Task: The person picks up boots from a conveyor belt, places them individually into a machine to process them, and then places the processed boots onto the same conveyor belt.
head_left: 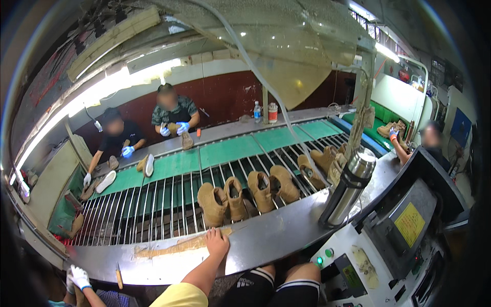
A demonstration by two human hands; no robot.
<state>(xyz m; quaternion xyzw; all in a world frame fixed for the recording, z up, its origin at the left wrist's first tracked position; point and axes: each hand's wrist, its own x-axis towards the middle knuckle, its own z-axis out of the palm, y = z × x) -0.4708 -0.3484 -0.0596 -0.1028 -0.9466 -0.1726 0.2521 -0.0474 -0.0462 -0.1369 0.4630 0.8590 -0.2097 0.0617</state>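
My left hand rests on the metal ledge along the rack's near side, at the end of a brown tape strip. Its fingers lie stretched forward, holding nothing. Just beyond the fingertips a tan ankle boot stands upright on the metal bars, with a second boot beside it. Further right stand another pair, a boot and its neighbour, then several more tan boots. My right hand does not show.
A steel thermos stands at the right, behind a grey-white machine. A wooden-handled tool lies at the near left edge, near a co-worker's white-gloved hands. Two co-workers handle shoes across the green belt; another sits far right.
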